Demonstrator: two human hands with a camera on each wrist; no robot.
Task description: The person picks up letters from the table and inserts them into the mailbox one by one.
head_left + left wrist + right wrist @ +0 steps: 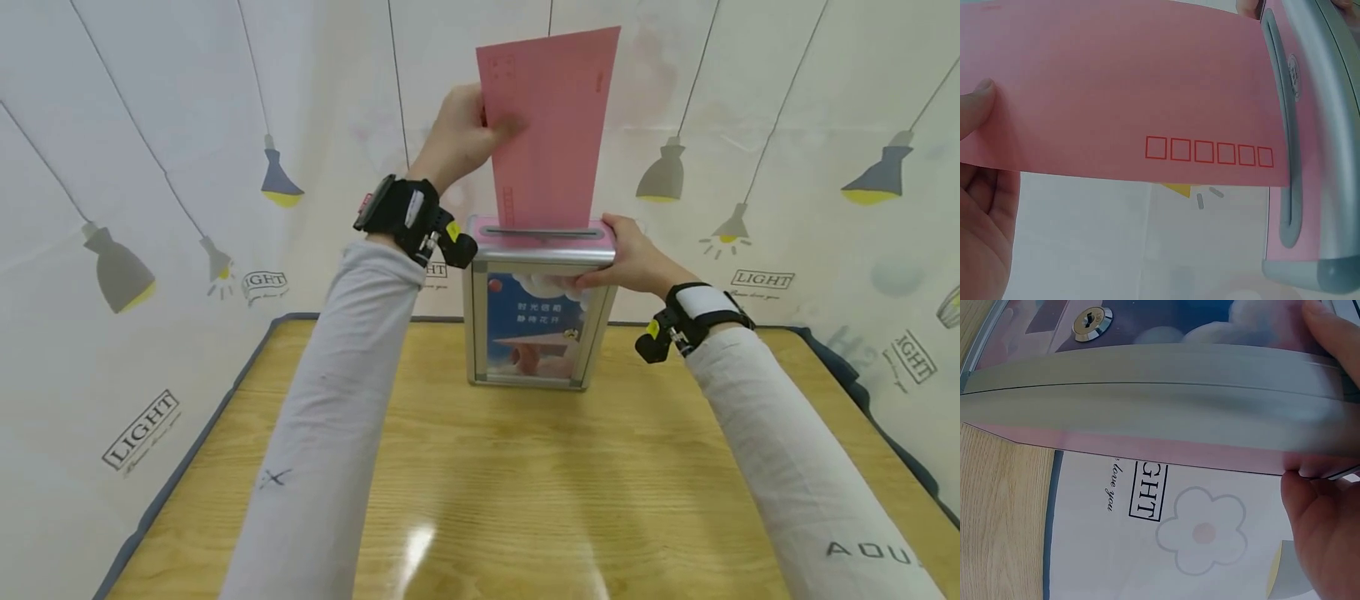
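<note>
A pink envelope [551,142] with red printed squares stands upright over the box's top, its lower edge right at the slot [543,234]. My left hand [465,133] pinches it by the left side, thumb on the near face, fingers behind. In the left wrist view the envelope's end [1275,125] meets the grey slot rim [1294,206]. My right hand [637,258] grips the top right corner of the silver-framed letter box [476,333], thumb in front, fingers at the back. The right wrist view shows a round key lock [1092,324] on the box.
The box stands on a wooden table [465,483] near its back edge. Behind and at the sides hangs a pale cloth [330,83] printed with lamps and lettering. A dark edging [187,450] runs round the table.
</note>
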